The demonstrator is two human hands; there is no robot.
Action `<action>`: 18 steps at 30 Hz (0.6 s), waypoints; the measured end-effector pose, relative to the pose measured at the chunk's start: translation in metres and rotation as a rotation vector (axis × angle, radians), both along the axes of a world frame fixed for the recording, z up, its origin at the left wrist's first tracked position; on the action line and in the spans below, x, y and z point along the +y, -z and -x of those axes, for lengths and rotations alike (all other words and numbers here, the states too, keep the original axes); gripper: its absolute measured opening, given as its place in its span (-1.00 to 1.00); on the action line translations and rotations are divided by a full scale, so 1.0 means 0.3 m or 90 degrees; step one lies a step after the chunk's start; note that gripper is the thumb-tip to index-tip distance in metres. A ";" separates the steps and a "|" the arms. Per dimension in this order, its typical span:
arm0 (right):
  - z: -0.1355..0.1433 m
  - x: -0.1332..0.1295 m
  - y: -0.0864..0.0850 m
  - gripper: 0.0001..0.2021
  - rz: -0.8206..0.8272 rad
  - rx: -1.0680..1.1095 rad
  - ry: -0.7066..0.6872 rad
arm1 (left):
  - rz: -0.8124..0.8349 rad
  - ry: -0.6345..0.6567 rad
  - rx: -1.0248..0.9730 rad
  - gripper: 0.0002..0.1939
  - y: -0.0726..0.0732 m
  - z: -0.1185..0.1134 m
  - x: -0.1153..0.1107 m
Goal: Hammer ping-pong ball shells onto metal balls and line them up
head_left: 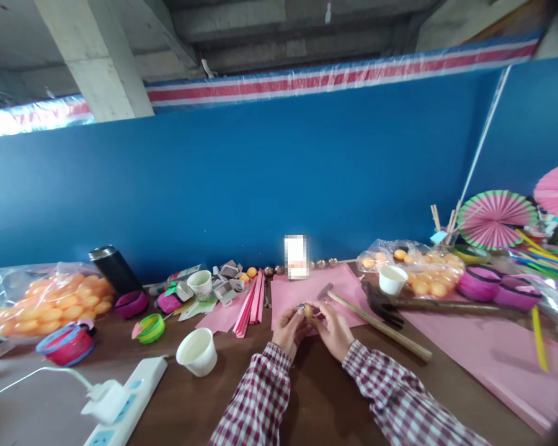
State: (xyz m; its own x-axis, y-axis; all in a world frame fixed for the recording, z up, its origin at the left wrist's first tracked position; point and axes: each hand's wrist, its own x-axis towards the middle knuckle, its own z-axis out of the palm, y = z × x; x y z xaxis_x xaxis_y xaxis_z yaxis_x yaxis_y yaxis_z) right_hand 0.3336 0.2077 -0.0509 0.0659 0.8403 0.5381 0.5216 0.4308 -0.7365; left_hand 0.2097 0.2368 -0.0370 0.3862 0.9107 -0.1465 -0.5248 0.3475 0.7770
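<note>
Gold-coloured piece (pixel 309 311) between both hands (pixel 288 329) (pixel 335 331), white panel (pixel 296 255) blurred

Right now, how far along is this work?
Possibly done: shiny, silvery balls lined up behind the pink paper sheet.

In hand: the left hand holds a small, round, yellowish and silvery object, the right hand close against it.

Left: perhaps more pieces like the orange balls in the clear plastic bag; the total can't be told.
</note>
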 end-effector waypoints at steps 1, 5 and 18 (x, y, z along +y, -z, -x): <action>0.000 -0.001 0.000 -0.67 -0.005 -0.014 0.006 | 0.002 0.000 -0.004 -0.65 -0.001 0.001 0.000; 0.001 -0.004 -0.009 -0.68 -0.029 -0.058 0.024 | 0.002 0.000 -0.029 -0.66 0.005 0.003 0.005; 0.001 -0.007 -0.031 -0.65 -0.081 -0.150 0.034 | -0.008 0.002 -0.069 -0.66 0.012 0.008 0.011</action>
